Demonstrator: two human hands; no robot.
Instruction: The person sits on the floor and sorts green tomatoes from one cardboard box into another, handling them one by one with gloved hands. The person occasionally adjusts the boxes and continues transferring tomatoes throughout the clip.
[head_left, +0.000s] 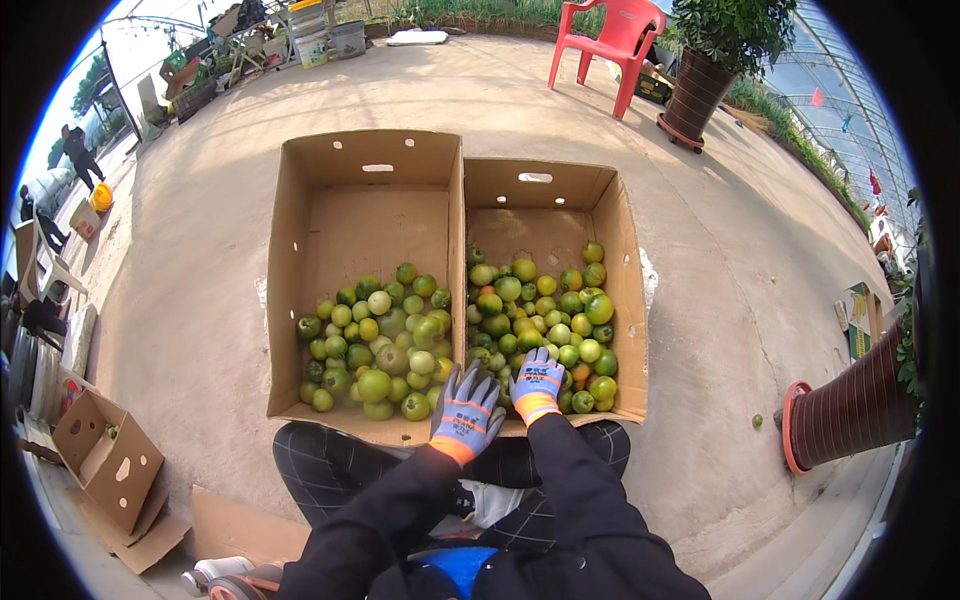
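Two open cardboard boxes stand side by side on the floor before me. Green tomatoes (392, 358) cover the near half of the left cardboard box (379, 221). More green tomatoes, a few tinged orange, lie in the right cardboard box (536, 184). My left hand (466, 412), in a grey and blue work glove, rests with fingers spread over the near edge, where the two boxes meet. My right hand (538, 381), gloved alike, reaches over the near tomatoes in the right box; its fingertips touch them, and whether it grips one is hidden.
A red plastic chair (611, 34) and a potted plant (697, 97) stand beyond the boxes. Another large pot (847, 405) is at the right, near a loose tomato (757, 421). An empty-looking carton (112, 457) stands lower left. Two people are far left.
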